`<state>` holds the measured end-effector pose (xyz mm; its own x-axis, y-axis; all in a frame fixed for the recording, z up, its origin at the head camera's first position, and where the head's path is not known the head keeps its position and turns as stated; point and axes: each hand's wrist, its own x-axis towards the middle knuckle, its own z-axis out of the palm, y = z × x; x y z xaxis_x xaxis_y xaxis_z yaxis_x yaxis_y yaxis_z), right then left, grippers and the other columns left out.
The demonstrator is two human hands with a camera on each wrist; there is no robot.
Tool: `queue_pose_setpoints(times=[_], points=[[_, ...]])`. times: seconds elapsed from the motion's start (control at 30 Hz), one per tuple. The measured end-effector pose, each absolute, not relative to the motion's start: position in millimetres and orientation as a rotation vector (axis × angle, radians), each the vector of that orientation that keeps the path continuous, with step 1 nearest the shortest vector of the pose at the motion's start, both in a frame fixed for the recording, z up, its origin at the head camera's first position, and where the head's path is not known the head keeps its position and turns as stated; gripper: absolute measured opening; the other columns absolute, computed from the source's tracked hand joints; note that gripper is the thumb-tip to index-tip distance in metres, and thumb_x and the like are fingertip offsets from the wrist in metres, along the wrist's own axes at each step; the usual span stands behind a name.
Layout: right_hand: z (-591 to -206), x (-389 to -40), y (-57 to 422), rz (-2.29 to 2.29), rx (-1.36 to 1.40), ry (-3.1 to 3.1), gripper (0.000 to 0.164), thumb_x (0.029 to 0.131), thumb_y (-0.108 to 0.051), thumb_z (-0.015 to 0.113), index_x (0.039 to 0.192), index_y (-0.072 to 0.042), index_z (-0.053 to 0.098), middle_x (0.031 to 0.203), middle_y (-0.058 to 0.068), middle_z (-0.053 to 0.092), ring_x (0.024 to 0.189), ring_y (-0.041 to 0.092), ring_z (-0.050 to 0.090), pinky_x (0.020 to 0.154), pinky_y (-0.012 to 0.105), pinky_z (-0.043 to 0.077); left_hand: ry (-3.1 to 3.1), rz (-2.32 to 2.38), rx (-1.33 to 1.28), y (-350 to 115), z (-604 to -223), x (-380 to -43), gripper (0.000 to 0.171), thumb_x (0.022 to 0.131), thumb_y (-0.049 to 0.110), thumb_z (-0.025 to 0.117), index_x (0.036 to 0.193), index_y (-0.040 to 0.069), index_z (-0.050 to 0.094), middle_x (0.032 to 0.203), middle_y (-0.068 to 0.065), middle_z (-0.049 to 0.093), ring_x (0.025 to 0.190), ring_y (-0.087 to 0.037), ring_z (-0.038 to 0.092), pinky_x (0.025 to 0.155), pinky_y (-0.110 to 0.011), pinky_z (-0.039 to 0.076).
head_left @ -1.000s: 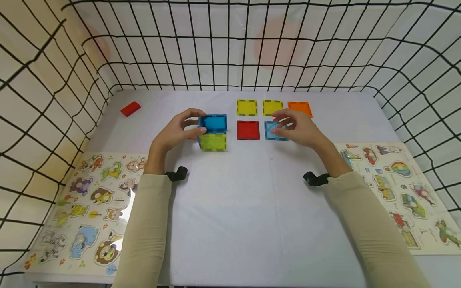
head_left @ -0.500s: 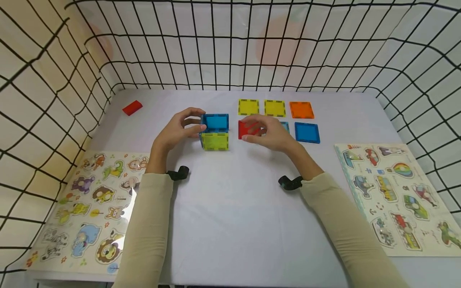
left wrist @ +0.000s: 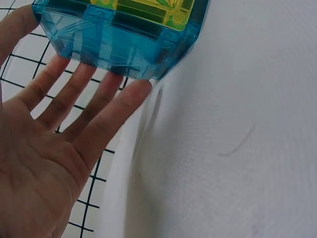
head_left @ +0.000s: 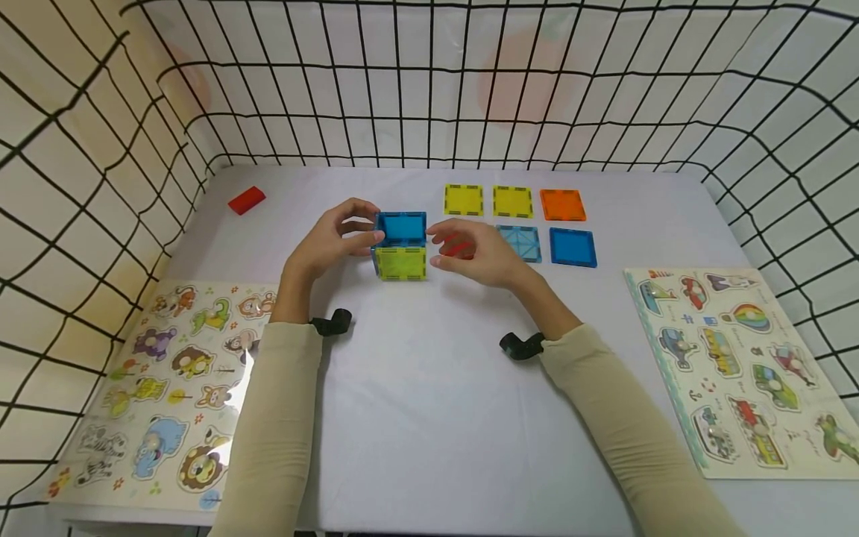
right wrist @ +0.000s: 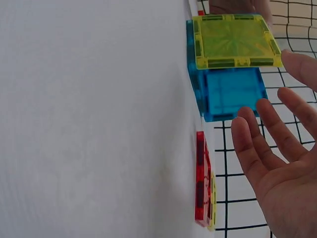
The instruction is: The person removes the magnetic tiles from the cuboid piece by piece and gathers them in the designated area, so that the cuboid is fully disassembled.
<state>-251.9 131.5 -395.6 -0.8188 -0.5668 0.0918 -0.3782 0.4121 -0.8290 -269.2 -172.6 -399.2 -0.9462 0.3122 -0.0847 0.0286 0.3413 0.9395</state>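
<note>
A small box of magnetic tiles stands on the table, with a yellow-green tile [head_left: 400,264] at its front and a blue tile [head_left: 403,228] behind. My left hand [head_left: 337,237] holds its left side, thumb at the upper front and fingers toward the back. In the left wrist view the fingertips touch its blue wall [left wrist: 101,42]. My right hand [head_left: 479,253] is at the box's right side, fingers spread and loosely bent, holding nothing. The right wrist view shows its fingertips close to the blue tile [right wrist: 235,91]. Beneath that hand lies a red tile [head_left: 458,246], mostly hidden.
Right of the box lie two yellow tiles [head_left: 463,200], an orange tile [head_left: 564,205], a light blue tile [head_left: 520,244] and a dark blue tile [head_left: 573,247]. A red piece [head_left: 246,201] is far left. Puzzle boards [head_left: 701,462] flank both sides; black wire mesh [head_left: 429,117] encloses the table.
My right hand has moved left, from over the light blue tile, across the red tile, to the box's right side. The left hand has kept its hold on the box.
</note>
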Motion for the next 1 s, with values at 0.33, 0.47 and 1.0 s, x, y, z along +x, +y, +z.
queue_pose_setpoints(times=[0.33, 0.47, 1.0], points=[[-399, -250, 117, -1.396, -0.904, 2.436, 0.047, 0.097, -0.026, 0.072, 0.14, -0.01, 0.062, 0.127, 0.006, 0.067, 0.11, 0.021, 0.067, 0.095, 0.043, 0.059, 2.321, 1.622, 0.298, -173, -398, -267, 0.051, 0.096, 0.036, 0.072, 0.137, 0.018, 0.048, 0.143, -0.005, 0.05, 0.136, -0.031, 0.053, 0.093, -0.044, 0.061], [-400, -250, 112, -1.406, -0.911, 2.421, 0.046, 0.097, -0.025, 0.072, 0.139, -0.01, 0.062, 0.13, 0.009, 0.066, 0.112, 0.022, 0.065, 0.097, 0.043, 0.058, 2.324, 1.602, 0.292, -172, -397, -266, 0.052, 0.096, 0.038, 0.072, 0.137, 0.018, 0.048, 0.144, -0.006, 0.049, 0.135, -0.031, 0.054, 0.094, -0.043, 0.061], [-403, -247, 96, -1.376, -0.918, 2.424, 0.038, 0.099, -0.02, 0.07, 0.136, -0.015, 0.066, 0.137, 0.002, 0.066, 0.118, 0.02, 0.059, 0.097, 0.037, 0.057, 2.319, 1.558, 0.294, -171, -397, -270, 0.053, 0.099, 0.037, 0.069, 0.14, 0.017, 0.043, 0.148, -0.01, 0.045, 0.14, -0.033, 0.05, 0.103, -0.048, 0.057]])
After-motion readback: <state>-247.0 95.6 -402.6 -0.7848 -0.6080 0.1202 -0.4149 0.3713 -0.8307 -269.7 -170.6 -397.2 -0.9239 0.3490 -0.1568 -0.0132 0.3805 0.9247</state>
